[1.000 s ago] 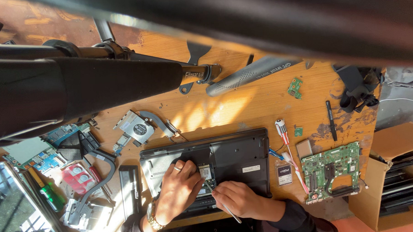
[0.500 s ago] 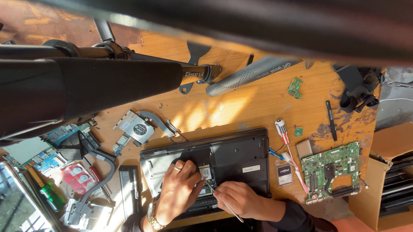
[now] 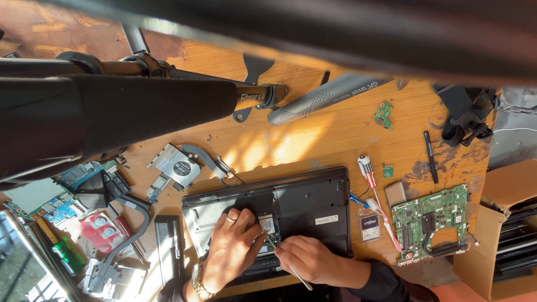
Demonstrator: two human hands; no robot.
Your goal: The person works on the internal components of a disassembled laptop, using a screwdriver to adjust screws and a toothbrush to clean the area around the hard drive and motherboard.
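Observation:
A black laptop base [image 3: 309,206] lies upside down on the wooden table [image 3: 292,138], its bottom open. My left hand [image 3: 233,247], with a ring and a wristwatch, rests on the base and its fingers press beside a small green card [image 3: 267,224] in the open bay. My right hand [image 3: 308,260] grips a thin metal tool [image 3: 290,266] whose tip sits at that card. Both hands are close together at the near edge of the laptop.
A green motherboard [image 3: 428,220] lies to the right, with a screwdriver [image 3: 367,171] and a black pen [image 3: 430,157] beyond it. A fan with heat pipe [image 3: 180,166], circuit boards and a green screwdriver [image 3: 67,253] lie left. A cardboard box [image 3: 509,232] stands at far right. Dark tubes cross overhead.
My right hand and its tool have shifted slightly toward the card; the left hand stays almost still on the laptop base.

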